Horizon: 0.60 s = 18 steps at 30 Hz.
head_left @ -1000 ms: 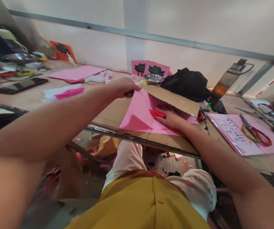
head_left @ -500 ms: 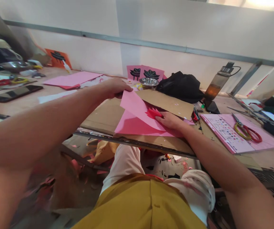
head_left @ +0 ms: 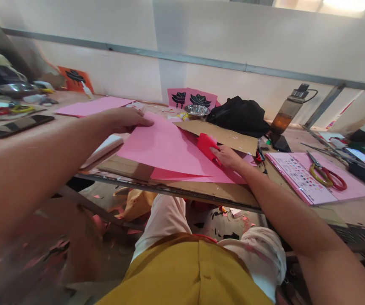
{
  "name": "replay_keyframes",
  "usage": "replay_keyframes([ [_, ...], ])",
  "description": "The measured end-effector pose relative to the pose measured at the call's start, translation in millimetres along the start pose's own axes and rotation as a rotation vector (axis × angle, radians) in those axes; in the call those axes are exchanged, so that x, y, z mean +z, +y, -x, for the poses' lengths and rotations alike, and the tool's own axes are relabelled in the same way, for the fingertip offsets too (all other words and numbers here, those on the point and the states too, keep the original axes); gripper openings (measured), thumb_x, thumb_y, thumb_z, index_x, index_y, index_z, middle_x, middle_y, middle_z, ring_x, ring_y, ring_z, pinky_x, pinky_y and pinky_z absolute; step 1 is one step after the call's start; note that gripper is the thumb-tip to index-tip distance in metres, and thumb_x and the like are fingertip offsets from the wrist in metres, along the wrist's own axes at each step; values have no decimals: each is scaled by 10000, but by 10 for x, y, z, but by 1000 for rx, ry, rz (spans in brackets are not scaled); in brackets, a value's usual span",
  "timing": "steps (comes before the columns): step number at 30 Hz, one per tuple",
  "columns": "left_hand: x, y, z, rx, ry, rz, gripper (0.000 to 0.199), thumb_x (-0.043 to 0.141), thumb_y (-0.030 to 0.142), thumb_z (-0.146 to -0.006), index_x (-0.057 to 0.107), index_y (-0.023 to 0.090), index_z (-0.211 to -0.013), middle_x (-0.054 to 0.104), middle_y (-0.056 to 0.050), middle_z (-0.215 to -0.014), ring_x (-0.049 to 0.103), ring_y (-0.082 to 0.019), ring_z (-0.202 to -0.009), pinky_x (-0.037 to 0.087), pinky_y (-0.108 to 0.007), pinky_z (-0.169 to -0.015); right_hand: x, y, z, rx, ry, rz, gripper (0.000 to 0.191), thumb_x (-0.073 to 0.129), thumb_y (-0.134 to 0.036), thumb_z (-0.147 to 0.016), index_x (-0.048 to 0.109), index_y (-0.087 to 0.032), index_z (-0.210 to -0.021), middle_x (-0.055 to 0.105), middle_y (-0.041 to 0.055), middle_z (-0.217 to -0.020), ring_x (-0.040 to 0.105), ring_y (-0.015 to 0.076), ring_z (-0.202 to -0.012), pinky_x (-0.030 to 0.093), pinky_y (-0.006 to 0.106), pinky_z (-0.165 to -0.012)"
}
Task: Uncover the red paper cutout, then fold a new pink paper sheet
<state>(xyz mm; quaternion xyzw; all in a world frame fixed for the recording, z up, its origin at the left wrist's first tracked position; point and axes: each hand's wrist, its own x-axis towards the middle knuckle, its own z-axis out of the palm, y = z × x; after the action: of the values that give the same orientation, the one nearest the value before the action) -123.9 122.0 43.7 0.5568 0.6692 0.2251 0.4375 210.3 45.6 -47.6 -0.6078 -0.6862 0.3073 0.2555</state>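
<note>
My left hand [head_left: 136, 120] pinches the upper left corner of a large pink paper sheet [head_left: 166, 146], raised off the board at its left side. Under it another pink sheet [head_left: 182, 176] lies on brown cardboard [head_left: 131, 168]. My right hand [head_left: 225, 156] is closed on a folded red paper [head_left: 206, 146], held over the right part of the pink sheets. Behind, a loose cardboard piece [head_left: 220, 134] lies tilted.
At the back stand a steel bowl [head_left: 196, 111], a black cloth bag [head_left: 238, 116] and a bottle [head_left: 288, 112]. Scissors [head_left: 325, 173] rest on a pink booklet [head_left: 303, 182] at right. A phone [head_left: 17, 126] and more pink paper [head_left: 93, 106] lie at left.
My left hand has moved left, drawing the top pink sheet left and opening it away from the lower one. My right hand has lifted the red paper slightly.
</note>
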Motion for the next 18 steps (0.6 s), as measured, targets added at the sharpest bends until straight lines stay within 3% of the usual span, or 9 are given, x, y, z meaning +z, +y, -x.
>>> replay_keyframes([
  [7,-578,-255,-56,-162,97,-77,118,698,280,-965,643,177,-974,725,-16,-690,682,-202,-818,564,-336,-797,-16,-1,-20,-10,30,-56,388,520,-383,-1049,590,-182,-725,539,-12,-553,483,113,-492,379,217,-488],
  [11,-855,-381,-52,-292,66,-157,158,571,289,-1029,646,153,-1059,718,3,-653,681,-181,-793,552,-266,-755,-36,16,-31,-29,58,-85,345,501,-392,-1050,608,-188,-793,548,-26,-599,471,114,-504,390,220,-513],
  [15,-971,-408,33,-337,139,-250,229,517,344,-1060,651,167,-1115,777,7,-794,675,-163,-809,512,-239,-730,-40,52,-61,-23,87,-105,349,479,-397,-1057,587,-198,-791,553,-21,-611,465,118,-502,357,222,-491],
  [18,-969,-457,26,-250,151,-352,222,533,353,-1039,663,174,-1055,793,-8,-887,670,-163,-823,501,-254,-757,-39,65,-72,-26,105,-118,341,496,-402,-1049,579,-206,-783,566,-17,-623,472,120,-507,354,218,-491],
])
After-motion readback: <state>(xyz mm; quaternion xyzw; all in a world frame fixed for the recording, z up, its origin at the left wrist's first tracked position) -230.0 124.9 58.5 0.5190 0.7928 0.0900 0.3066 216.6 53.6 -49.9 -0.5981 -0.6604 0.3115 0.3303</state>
